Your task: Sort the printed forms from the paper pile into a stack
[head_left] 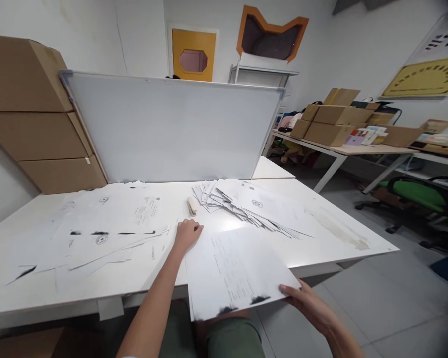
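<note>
My right hand (308, 303) grips the right corner of a printed sheet of paper (242, 268), thumb on top and fingers underneath. The sheet has black smudges along its near edge, which juts past the table edge over my lap. My left hand (188, 233) is at the sheet's far left corner, its fingers curled together; what is under them is hidden. Just beyond it stands a small beige stapler (191, 206). A fanned pile of papers (246, 204) lies behind the sheet. More printed papers (115, 223) are spread over the left of the table.
A whiteboard (171, 129) stands along the back of the white table (336, 238). Stacked cardboard boxes (41, 134) rise at the left. To the right are another table with boxes (328, 124) and a green chair (421, 196).
</note>
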`<state>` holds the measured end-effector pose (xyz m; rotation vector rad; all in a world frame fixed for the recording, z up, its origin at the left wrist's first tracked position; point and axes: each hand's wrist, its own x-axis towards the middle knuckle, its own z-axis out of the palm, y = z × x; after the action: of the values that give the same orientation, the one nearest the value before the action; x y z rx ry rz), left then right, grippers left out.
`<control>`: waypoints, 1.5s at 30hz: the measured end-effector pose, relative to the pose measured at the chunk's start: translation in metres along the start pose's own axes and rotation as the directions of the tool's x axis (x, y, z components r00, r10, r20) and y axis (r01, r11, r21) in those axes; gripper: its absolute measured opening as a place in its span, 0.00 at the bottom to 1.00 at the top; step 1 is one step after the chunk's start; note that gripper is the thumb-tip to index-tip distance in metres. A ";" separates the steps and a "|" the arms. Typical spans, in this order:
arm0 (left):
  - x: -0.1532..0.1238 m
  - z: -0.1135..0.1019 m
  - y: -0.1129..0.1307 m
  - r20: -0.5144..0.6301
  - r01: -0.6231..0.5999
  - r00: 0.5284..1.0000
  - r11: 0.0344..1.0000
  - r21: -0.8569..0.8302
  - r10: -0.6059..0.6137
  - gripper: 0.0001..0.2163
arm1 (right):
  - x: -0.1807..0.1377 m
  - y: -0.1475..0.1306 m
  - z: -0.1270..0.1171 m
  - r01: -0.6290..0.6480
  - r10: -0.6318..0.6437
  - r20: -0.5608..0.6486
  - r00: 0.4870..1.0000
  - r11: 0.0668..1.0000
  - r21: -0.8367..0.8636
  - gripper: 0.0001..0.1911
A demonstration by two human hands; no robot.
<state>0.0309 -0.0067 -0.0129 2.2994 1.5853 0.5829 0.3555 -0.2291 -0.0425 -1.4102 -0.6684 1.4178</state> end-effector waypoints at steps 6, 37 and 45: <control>-0.004 -0.003 0.003 -0.022 -0.060 0.998 0.998 0.026 0.061 0.16 | 0.016 -0.017 -0.011 -0.072 0.077 0.113 0.991 0.996 -0.048 0.26; -0.028 0.010 -0.008 -0.487 -0.321 0.864 0.611 -0.724 -0.124 0.28 | 0.035 -0.073 0.042 0.740 -0.654 -0.489 0.577 0.672 -0.025 0.26; -0.021 0.019 -0.001 -0.429 -0.170 0.871 0.671 -0.721 -0.240 0.25 | 0.088 -0.040 0.088 0.680 -0.649 -0.371 0.664 0.731 -0.061 0.25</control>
<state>0.0328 -0.0258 -0.0336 1.5295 1.1951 1.5799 0.2966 -0.1131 -0.0271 -1.1381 -0.7604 0.5600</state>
